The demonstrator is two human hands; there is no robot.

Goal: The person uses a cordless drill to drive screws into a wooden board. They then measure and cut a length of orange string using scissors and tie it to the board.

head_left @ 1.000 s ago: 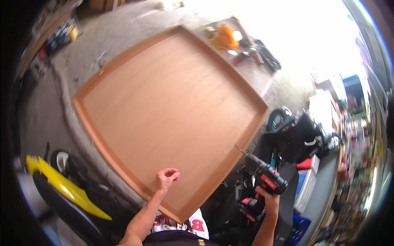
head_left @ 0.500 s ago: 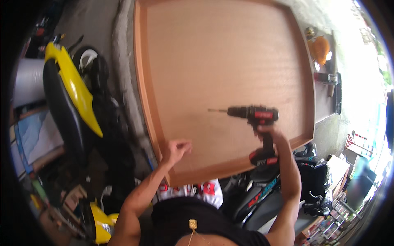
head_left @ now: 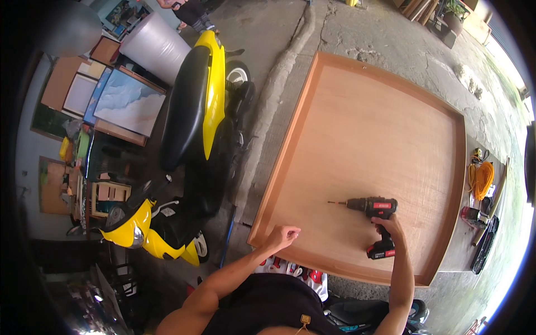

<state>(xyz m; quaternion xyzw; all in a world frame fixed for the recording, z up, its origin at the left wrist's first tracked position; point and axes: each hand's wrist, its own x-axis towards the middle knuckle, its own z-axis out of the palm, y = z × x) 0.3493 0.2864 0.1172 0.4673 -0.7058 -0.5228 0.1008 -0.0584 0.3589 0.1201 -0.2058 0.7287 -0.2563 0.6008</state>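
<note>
Drill (head_left: 382, 206) is in the R hand (head_left: 389, 224), over the near half of the wood panel (head_left: 357, 139), w/ the bit (head_left: 336, 202) pointing L, approx. along the face, not down at it. R fingers are closed snug round the grip, none spread. Can't tell how high the drill is off the panel.

Chg: 1 sec ago drill was out past the panel's near R edge, bit tip by the rim; ½ sec ago it was alr. over the face, & it's there now too. View also swung L, so the yellow scooter (head_left: 214, 95) shows more fully & panel sits farther R in the pic; some of the shift is prob. just head motion.

Meaning, my read: drill's been brought in over the wood & is ready to hand, but w/ bit lying sideways, prob. nothing's getting drilled this instant.

L hand (head_left: 286, 237) is above the panel's near L corner area, fingers curled in, nearly closed, much as before; can't tell if smth tiny is pinched there. Orange cord (head_left: 481, 180) lies just beyond the panel's R side, tape measure (head_left: 478, 154) near it.
</note>
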